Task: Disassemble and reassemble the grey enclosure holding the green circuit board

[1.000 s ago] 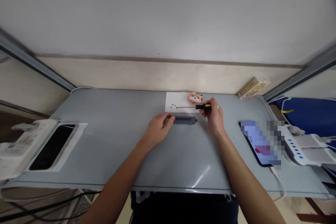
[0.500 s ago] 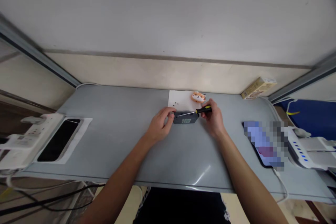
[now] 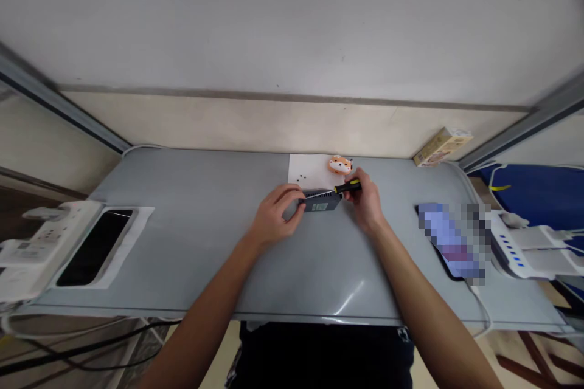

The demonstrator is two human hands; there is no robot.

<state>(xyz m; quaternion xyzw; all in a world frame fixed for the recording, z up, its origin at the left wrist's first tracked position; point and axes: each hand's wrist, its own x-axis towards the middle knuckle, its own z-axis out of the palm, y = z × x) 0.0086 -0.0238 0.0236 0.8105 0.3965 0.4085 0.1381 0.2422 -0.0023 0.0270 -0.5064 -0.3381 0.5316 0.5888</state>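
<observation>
A small dark grey box [image 3: 322, 203] with a slotted edge and a pale label stands on the table, tilted towards me. My left hand [image 3: 277, 214] grips its left end, thumb in front and fingers over the top corner. My right hand [image 3: 367, 200] is closed around the black and yellow handle of a screwdriver [image 3: 349, 186]. The shaft lies slanted across the box's slotted edge, its tip by my left fingertips; whether they touch the tip is too small to tell. Right behind the box, several tiny dark screws [image 3: 301, 177] rest on a white sheet of paper [image 3: 314, 171].
On the paper's right part sits an orange and white animal-face case [image 3: 340, 165]. A phone [image 3: 98, 246] and a power strip [image 3: 55, 243] are at the left. A lit phone [image 3: 449, 243], a charging hub [image 3: 511, 246] with cables and a yellow carton [image 3: 441, 147] are at the right.
My left thumb and fingers have drawn together around the screwdriver tip at the box's left corner. The right hand keeps its hold on the screwdriver. The whole view has shifted slightly.
</observation>
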